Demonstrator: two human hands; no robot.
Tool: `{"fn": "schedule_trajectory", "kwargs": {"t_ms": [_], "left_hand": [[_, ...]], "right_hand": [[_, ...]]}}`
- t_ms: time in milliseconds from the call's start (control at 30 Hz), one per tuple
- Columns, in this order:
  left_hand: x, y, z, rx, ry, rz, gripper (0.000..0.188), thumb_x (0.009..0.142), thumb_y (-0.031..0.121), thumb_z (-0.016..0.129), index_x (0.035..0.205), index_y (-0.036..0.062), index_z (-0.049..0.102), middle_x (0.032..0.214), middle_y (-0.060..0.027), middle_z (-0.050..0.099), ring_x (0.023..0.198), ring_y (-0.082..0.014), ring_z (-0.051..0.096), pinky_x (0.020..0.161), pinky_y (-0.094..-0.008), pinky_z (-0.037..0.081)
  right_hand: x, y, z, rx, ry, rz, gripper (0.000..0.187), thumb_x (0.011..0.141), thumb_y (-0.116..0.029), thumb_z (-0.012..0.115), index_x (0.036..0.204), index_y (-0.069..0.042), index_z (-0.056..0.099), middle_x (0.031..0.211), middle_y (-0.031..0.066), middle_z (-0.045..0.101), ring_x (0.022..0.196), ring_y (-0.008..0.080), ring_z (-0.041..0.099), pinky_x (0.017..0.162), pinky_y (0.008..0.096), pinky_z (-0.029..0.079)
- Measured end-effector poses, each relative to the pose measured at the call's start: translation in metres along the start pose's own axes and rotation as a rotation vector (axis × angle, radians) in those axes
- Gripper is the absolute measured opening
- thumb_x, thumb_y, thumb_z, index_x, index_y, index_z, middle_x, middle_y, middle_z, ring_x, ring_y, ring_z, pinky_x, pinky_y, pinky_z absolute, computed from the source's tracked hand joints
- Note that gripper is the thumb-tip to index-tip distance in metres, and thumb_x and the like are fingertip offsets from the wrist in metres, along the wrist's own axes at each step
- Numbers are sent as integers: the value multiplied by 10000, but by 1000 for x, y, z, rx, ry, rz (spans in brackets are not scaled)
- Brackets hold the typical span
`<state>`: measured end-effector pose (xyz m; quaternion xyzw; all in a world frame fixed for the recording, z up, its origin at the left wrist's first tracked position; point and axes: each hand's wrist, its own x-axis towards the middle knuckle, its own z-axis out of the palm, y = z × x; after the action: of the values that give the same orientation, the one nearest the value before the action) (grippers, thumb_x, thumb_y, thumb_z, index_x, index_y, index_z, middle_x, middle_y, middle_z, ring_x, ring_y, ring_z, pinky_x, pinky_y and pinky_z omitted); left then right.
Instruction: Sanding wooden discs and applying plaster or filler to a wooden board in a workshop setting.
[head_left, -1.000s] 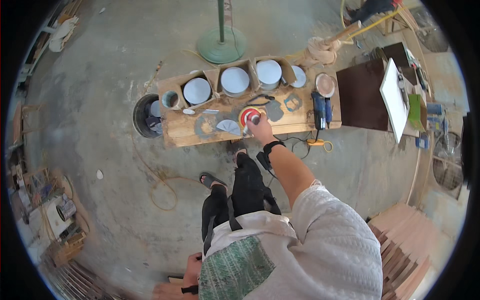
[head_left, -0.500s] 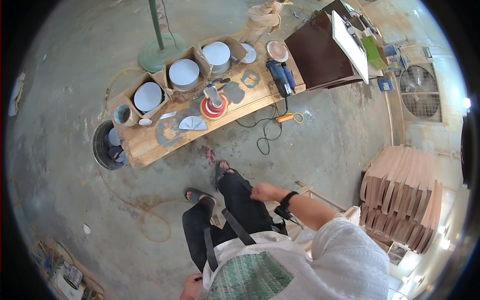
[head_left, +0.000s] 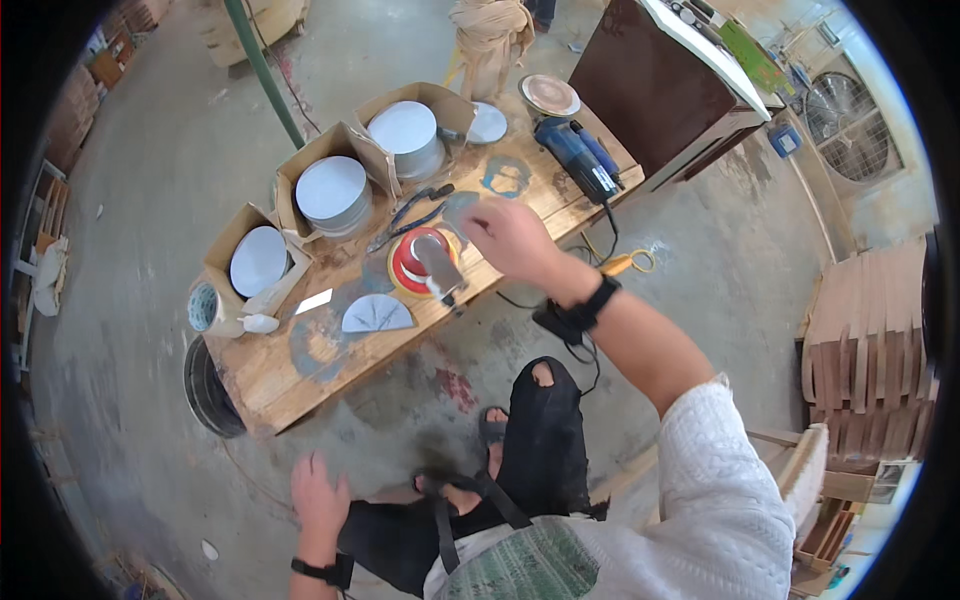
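Where the round red disc tool with a grey metallic body (head_left: 425,262) is shown, it is seated on the long pale wooden bench (head_left: 270,385), toward the near edge, and is seen to be touched by neither hand. To its right, the right hand (head_left: 512,238) is held out, its fingers loosely curled; nothing is seen in it, but the palm is hidden and whether anything is held cannot be told. For secure handling, the tool is best gripped around its body, with the fingers kept off the disc rim. The folded pale-grey half-disc (head_left: 378,314), just to the near left, should be left clear. At the near left, well apart, the left hand (head_left: 320,498) is spread, apparently empty; a second steadying grip could be given by it.
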<state>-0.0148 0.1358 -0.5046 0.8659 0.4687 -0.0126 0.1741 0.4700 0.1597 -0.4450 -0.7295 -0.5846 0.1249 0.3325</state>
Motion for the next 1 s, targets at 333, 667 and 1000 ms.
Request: {"fn": "schedule_trajectory", "kwargs": {"t_ms": [333, 667, 1000], "left_hand": [[150, 64, 67, 147, 580, 379, 685, 808, 319, 735, 1381, 38, 485, 1409, -209, 452, 1360, -413, 384, 1119, -528, 318], [157, 68, 71, 157, 526, 342, 767, 779, 389, 745, 1394, 25, 466, 1430, -209, 434, 1374, -411, 367, 1146, -535, 292], [156, 70, 80, 200, 617, 317, 732, 770, 354, 747, 1367, 20, 485, 1394, -205, 476, 1355, -389, 404, 1142, -525, 302]], "right_hand": [[113, 80, 109, -404, -187, -330, 251, 923, -290, 545, 1023, -104, 681, 975, 168, 653, 948, 387, 632, 816, 486, 510], [129, 70, 98, -510, -438, -102, 294, 886, -322, 603, 1039, -80, 673, 1026, 172, 699, 961, 376, 654, 809, 478, 515], [110, 102, 75, -482, -474, -109, 255, 761, -235, 724, 924, -40, 705, 893, 183, 707, 862, 366, 672, 720, 447, 523]]}}
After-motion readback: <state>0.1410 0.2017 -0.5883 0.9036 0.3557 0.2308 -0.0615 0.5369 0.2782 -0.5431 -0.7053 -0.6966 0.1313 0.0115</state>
